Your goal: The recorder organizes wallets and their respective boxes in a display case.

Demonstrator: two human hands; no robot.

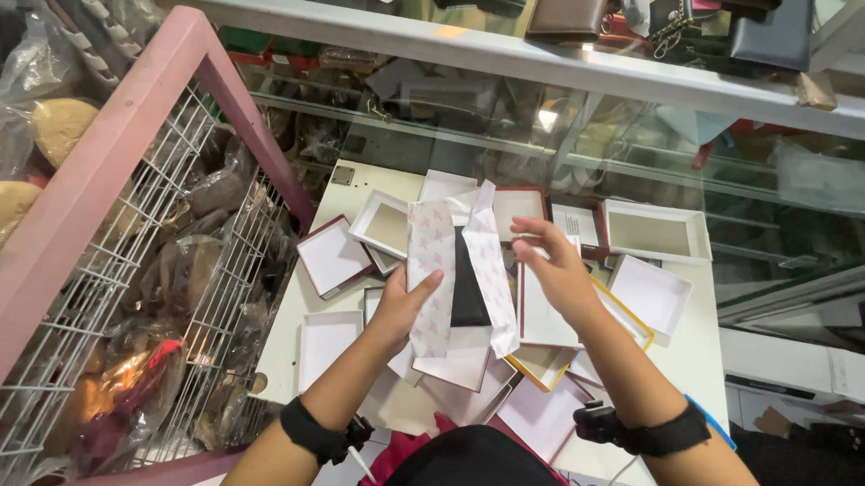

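Our left hand [399, 308] had its fingers [425, 284] curled around the lower left edge of a sheet of white wrapping paper with a pink pattern [432, 272], thumb over the front, so the grip was closed on the paper. Our right hand [555, 272] was partly open, its fingertips [521, 231] pinching lightly at the upper right flap of the same sheet; we could not tell how firm that pinch was.

Between the two flaps lay a flat black item [468, 292], a narrow dark wedge showing in the gap. Its long axis ran up and down, away from our body, in line with the paper's folds. It sat just right of the left fingers and left of the right palm, slightly nearer the left hand, which carried the bundle from below.

Beneath the hands stood a small white table [290, 327] crowded with shallow white boxes and lids [658, 231], some with maroon rims [334, 257], one with a yellow edge [633, 324]. To the left was a pink-framed wire bin [108, 170] of bagged goods. Beyond the table ran a glass counter [580, 62] with brown and dark wallets [570, 6] on top. Black bands [309, 431] circled both wrists.
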